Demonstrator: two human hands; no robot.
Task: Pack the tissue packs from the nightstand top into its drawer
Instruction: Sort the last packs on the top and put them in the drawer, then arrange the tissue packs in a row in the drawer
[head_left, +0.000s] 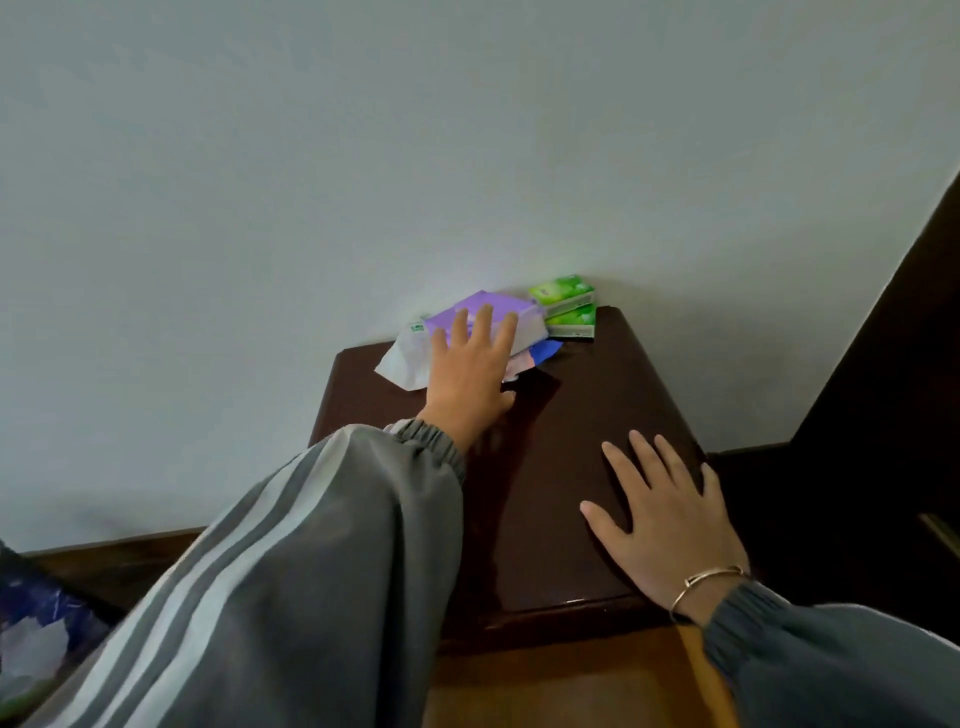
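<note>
A dark brown nightstand (597, 415) stands against a pale wall. At its back edge lies a pile of tissue packs: a purple pack (524, 319) on top, a white pack (402, 364) sticking out at the left, a blue pack (545, 351) underneath. Two green packs (569, 306) are stacked at the right of the pile. My left hand (470, 369) lies flat on the purple pack with fingers spread, not closed around it. My right hand (660, 514) rests flat on the nightstand's front right part, holding nothing. The drawer is hidden from view.
A dark wooden piece of furniture (883, 415) rises at the right of the nightstand. Light wooden floor (545, 691) shows below the front edge. A blue and white patterned object (36, 613) lies at the lower left.
</note>
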